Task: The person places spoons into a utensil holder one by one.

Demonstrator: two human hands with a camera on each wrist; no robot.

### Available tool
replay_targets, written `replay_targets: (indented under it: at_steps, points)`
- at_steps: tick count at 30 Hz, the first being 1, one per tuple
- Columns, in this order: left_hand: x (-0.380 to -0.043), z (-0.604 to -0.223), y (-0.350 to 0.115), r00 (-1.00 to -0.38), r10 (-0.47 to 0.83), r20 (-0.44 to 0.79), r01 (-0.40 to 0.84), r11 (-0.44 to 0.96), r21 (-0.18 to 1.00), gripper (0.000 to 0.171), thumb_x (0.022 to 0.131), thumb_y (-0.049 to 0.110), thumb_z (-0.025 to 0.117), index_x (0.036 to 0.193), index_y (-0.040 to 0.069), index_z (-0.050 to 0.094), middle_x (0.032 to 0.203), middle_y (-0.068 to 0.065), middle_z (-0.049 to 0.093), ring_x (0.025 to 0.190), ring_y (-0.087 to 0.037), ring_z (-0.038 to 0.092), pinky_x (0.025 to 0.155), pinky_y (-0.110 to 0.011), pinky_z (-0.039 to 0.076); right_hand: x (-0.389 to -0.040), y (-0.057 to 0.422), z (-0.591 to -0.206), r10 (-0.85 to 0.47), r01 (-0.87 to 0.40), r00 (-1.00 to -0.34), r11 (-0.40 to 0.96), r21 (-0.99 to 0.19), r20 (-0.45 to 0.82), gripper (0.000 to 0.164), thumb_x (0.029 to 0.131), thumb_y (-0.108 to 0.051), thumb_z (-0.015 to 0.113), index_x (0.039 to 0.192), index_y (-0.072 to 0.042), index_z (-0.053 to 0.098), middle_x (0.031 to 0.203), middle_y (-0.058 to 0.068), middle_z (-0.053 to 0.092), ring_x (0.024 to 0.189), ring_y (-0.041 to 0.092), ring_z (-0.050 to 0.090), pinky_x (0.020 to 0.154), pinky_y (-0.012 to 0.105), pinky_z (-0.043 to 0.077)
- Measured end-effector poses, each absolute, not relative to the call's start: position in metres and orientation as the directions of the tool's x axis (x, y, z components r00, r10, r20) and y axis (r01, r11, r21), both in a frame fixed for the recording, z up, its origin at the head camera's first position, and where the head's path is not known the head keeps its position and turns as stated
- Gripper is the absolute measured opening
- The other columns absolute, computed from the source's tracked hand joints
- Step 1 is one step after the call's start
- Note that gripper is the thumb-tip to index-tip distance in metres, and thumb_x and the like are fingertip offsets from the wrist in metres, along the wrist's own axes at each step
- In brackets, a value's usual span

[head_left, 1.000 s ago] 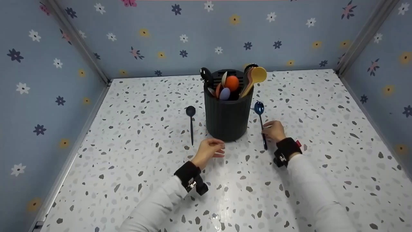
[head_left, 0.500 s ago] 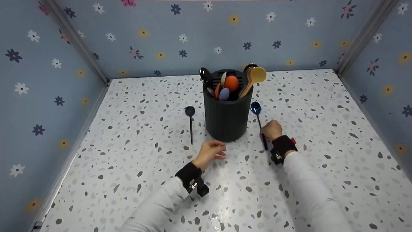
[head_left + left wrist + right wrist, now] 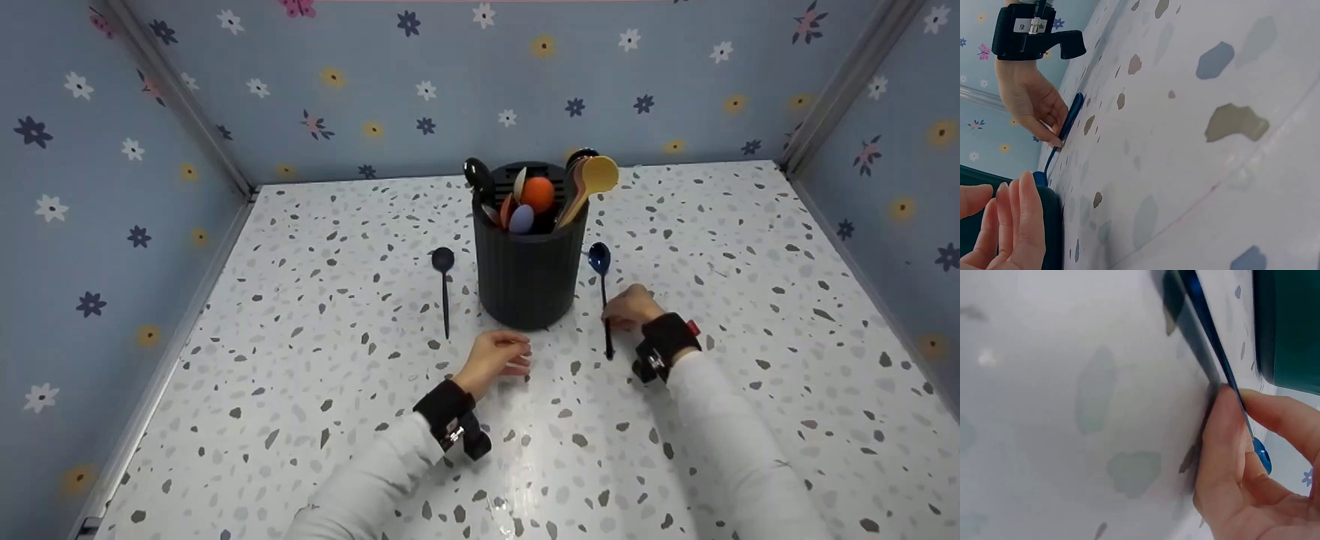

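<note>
On the right of the head view, my right hand [image 3: 631,306] pinches the handle of a shiny dark blue spoon [image 3: 599,257], whose bowl points away from me. The right wrist view shows the spoon's handle [image 3: 1210,326] between thumb and fingers, close over the tabletop, its shadow beside it. My left hand [image 3: 492,361] is held in front of a dark ribbed utensil holder [image 3: 526,281], fingers loosely bent and holding nothing. Left of the holder lies a matte black spoon [image 3: 443,260], bowl away from me.
The holder carries several spoons: a yellow spoon [image 3: 600,175] leaning out on the right, a glossy black spoon [image 3: 478,175] on the left, an orange spoon [image 3: 538,194] and a lilac spoon [image 3: 521,219] between. Flowered panels [image 3: 480,90] wall the speckled tabletop [image 3: 300,360] at back and sides.
My right fingers have closed on the blue spoon's handle, and the spoon has turned and shifted slightly left and toward me. My left hand has drifted a little right and nearer.
</note>
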State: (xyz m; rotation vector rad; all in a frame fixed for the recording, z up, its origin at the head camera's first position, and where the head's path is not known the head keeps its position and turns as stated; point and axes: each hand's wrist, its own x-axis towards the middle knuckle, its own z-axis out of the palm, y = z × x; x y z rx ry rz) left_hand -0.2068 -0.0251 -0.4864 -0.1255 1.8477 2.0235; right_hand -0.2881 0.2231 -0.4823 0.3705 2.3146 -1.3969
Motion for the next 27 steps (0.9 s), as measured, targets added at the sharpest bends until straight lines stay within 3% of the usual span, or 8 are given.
replay_targets:
  at_steps: [5,9,13,20,27]
  points:
    - [-0.207,-0.489,-0.022,-0.913,0.228,-0.339,-0.356,-0.037,0.934,0.026,0.082,-0.003,0.052,0.106,-0.013,0.053,0.095,-0.023,0.06,0.074,-0.024,0.061,0.07,-0.034,0.055,-0.286,0.227,-0.483,-0.04,0.473,-0.849,0.391,-0.79,-0.527,0.015,0.076,0.002,0.061,0.09,0.009,0.057,0.062,0.003,0.06,0.057,0.012,0.06,0.068,0.027,0.055]
    - [-0.205,-0.489,-0.02,-0.915,0.23,-0.333,-0.35,-0.037,0.936,0.024,0.082,-0.002,0.053,0.104,-0.012,0.054,0.094,-0.024,0.06,0.07,-0.021,0.06,0.07,-0.034,0.055,-0.284,0.229,-0.483,-0.121,0.432,-0.848,0.407,-0.805,-0.516,0.025,0.08,-0.001,0.058,0.101,0.013,0.054,0.069,0.003,0.062,0.062,0.011,0.06,0.072,0.027,0.054]
    - [-0.205,-0.49,-0.018,-0.919,0.233,-0.319,-0.337,-0.04,0.941,0.023,0.082,-0.002,0.054,0.103,-0.012,0.055,0.089,-0.02,0.061,0.067,-0.019,0.06,0.068,-0.034,0.056,-0.282,0.229,-0.485,-0.147,0.437,-0.844,0.368,-0.821,-0.515,0.02,0.081,-0.001,0.058,0.098,0.01,0.054,0.07,0.002,0.063,0.062,0.01,0.061,0.072,0.025,0.054]
    - [-0.206,-0.491,-0.013,-0.914,0.255,-0.315,-0.339,-0.056,0.939,0.025,0.082,-0.003,0.054,0.104,-0.014,0.054,0.093,-0.024,0.06,0.067,-0.019,0.059,0.067,-0.033,0.056,-0.276,0.223,-0.484,-0.2,0.473,-0.838,0.2,-0.858,-0.508,0.027,0.084,0.001,0.055,0.108,0.01,0.045,0.075,0.003,0.061,0.066,0.012,0.061,0.078,0.028,0.053]
    - [-0.204,-0.49,-0.008,-0.913,0.269,-0.307,-0.336,-0.066,0.94,0.024,0.082,-0.004,0.055,0.103,-0.015,0.054,0.099,-0.03,0.057,0.065,-0.016,0.059,0.068,-0.033,0.056,-0.266,0.22,-0.485,-0.271,0.445,-0.844,0.128,-0.887,-0.463,0.025,0.085,0.004,0.051,0.106,0.005,0.038,0.086,0.009,0.058,0.073,0.014,0.062,0.083,0.031,0.051]
